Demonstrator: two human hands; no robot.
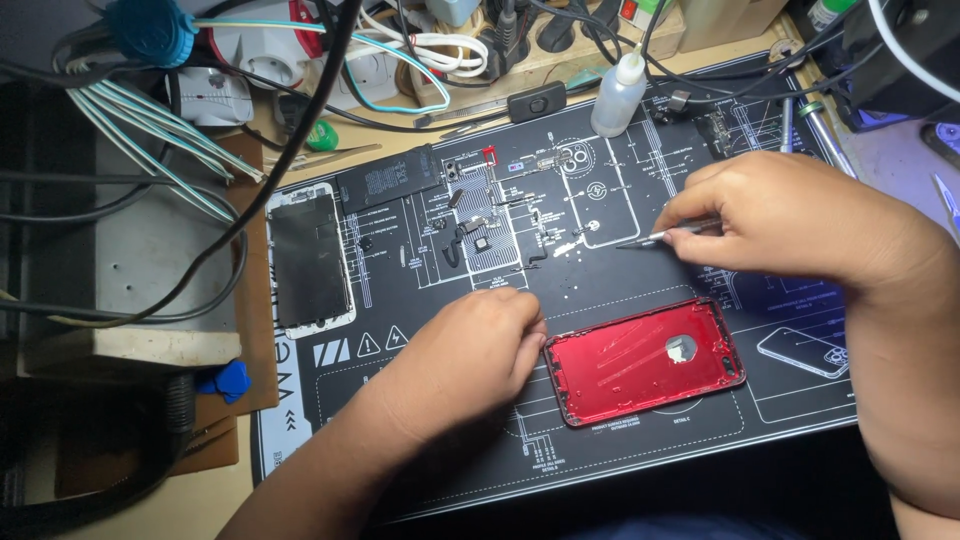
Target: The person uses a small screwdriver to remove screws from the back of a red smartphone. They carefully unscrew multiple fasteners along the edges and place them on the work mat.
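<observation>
A red phone back housing (645, 360) lies on the black printed work mat (620, 440), its inside facing up with a round silver part in it. My left hand (465, 355) rests on the mat with fingers curled, touching the housing's left edge. My right hand (790, 220) is above and to the right of the housing, pinching metal tweezers (660, 237) whose tip points left over the mat. Small loose phone parts and screws (480, 225) are spread on the mat behind the housing.
A phone screen panel (310, 260) lies at the mat's left, a black battery (388, 178) behind it. A white squeeze bottle (618, 95) stands at the back. Cables (180, 150), a power strip and tools crowd the back and left. Blue picks (225, 382) lie left.
</observation>
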